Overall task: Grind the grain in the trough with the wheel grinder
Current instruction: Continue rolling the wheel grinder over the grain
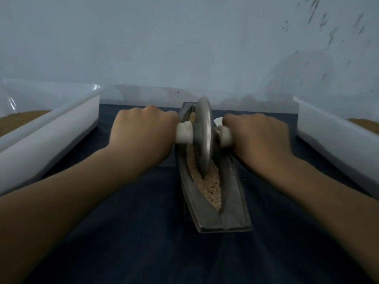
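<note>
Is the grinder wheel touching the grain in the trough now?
Touching. The head view shows the wheel with its lower edge sunk into the grain, which lies against both sides.

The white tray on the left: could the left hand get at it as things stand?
Probably, but not while busy: the left hand grips the wheel grinder's handle. Nothing stands between it and the white tray beside it.

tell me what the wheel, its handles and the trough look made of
The wheel looks like metal: dull grey with a faint sheen. The handles look wrapped in white cloth or tape, matte, folds showing. The trough seems dark grey metal or stone, smooth, matte; I cannot tell which.
</note>
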A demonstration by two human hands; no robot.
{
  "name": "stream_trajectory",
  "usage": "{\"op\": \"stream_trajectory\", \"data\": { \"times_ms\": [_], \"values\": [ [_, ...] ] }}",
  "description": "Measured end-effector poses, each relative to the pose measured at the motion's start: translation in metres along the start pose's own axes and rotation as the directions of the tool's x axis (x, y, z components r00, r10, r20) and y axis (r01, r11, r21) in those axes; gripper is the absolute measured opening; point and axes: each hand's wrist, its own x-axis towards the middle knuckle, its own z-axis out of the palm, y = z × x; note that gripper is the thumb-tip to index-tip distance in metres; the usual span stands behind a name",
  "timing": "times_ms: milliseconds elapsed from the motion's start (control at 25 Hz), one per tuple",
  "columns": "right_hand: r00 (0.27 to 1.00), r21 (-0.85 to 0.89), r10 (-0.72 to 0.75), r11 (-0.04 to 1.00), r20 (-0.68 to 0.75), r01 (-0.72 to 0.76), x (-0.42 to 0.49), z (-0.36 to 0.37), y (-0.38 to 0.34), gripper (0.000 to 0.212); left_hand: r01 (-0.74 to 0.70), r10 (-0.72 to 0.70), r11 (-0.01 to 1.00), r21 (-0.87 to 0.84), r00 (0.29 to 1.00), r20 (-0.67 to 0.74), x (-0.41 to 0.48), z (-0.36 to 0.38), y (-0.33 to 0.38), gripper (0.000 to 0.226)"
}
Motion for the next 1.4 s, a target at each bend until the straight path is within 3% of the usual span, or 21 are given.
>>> {"op": "stream_trajectory", "data": {
  "times_ms": [80, 200, 280, 360, 440, 480, 600, 680, 800, 880, 960, 1040, 1120, 1200, 1280, 1400],
  "values": [
    [0.991, 0.068, 0.067, 0.995, 0.115, -0.075, 0.038, 0.013, -0.007, 0.012, 0.094, -0.09, 0.995, -0.036, 0.991, 0.099, 0.033, 0.009, 0.004, 0.009],
    [0.971, 0.128, 0.062, 0.987, 0.231, -0.094, 0.05, 0.009, -0.004, 0.015, 0.097, -0.09, 0.995, -0.037, 0.982, 0.169, 0.048, 0.003, 0.007, 0.016],
    [0.986, 0.118, -0.038, 0.993, 0.16, 0.019, 0.019, -0.003, 0.005, 0.014, 0.027, -0.02, 0.998, -0.055, 0.991, 0.129, 0.022, -0.004, -0.001, 0.01],
    [0.992, 0.061, -0.126, 0.99, 0.021, 0.124, -0.02, -0.019, 0.01, 0.03, -0.086, 0.085, 0.995, -0.056, 0.996, -0.026, -0.016, -0.012, -0.01, 0.024],
    [0.988, 0.068, -0.117, 0.99, -0.099, 0.124, -0.039, -0.026, 0.015, 0.032, -0.151, 0.139, 0.986, -0.066, 0.976, -0.165, -0.028, -0.018, -0.015, 0.033],
    [0.991, 0.058, -0.093, 0.993, -0.101, 0.099, -0.036, -0.022, 0.015, 0.032, -0.138, 0.127, 0.989, -0.057, 0.979, -0.159, -0.023, -0.016, -0.013, 0.033],
    [1.0, -0.011, -0.006, 1.0, -0.002, 0.006, 0.011, 0.0, -0.004, 0.017, 0.045, -0.043, 0.997, -0.059, 0.998, 0.041, 0.014, 0.003, 0.0, 0.01],
    [0.991, 0.027, 0.057, 0.998, 0.118, -0.061, 0.05, 0.009, -0.01, 0.015, 0.14, -0.116, 0.983, -0.12, 0.975, 0.188, 0.043, 0.012, 0.001, 0.016],
    [0.971, 0.076, 0.014, 0.997, 0.24, -0.033, 0.053, 0.001, -0.006, 0.017, 0.101, -0.068, 0.989, -0.112, 0.962, 0.264, 0.047, 0.005, -0.001, 0.018],
    [0.987, 0.094, -0.07, 0.994, 0.146, 0.056, 0.016, -0.009, 0.002, 0.017, 0.01, 0.015, 0.993, -0.121, 0.979, 0.202, 0.017, -0.002, -0.008, 0.011],
    [0.995, 0.069, -0.098, 0.993, -0.016, 0.099, -0.022, -0.023, 0.008, 0.035, -0.109, 0.11, 0.99, -0.088, 0.994, -0.001, -0.015, -0.011, -0.013, 0.02],
    [0.987, 0.102, -0.111, 0.987, -0.119, 0.123, -0.029, -0.02, 0.016, 0.035, -0.158, 0.152, 0.987, -0.027, 0.979, -0.136, -0.019, -0.015, -0.016, 0.031],
    [0.995, 0.059, -0.082, 0.995, -0.049, 0.085, -0.017, -0.006, 0.009, 0.028, -0.085, 0.086, 0.996, 0.041, 0.996, -0.035, -0.006, -0.005, -0.007, 0.03],
    [0.999, 0.073, 0.016, 0.997, 0.052, -0.02, 0.018, 0.01, -0.001, 0.014, 0.021, -0.021, 1.0, -0.002, 1.0, 0.004, 0.023, 0.009, 0.002, 0.011],
    [0.985, 0.101, 0.073, 0.991, 0.156, -0.09, 0.049, 0.015, -0.007, 0.019, 0.091, -0.089, 0.995, -0.027, 0.994, 0.06, 0.046, 0.013, 0.004, 0.014],
    [0.978, 0.081, -0.036, 0.997, 0.204, 0.019, 0.038, -0.001, -0.002, 0.017, 0.039, -0.027, 0.995, -0.096, 0.992, 0.125, 0.032, 0.006, -0.002, 0.012]
  ]
}}
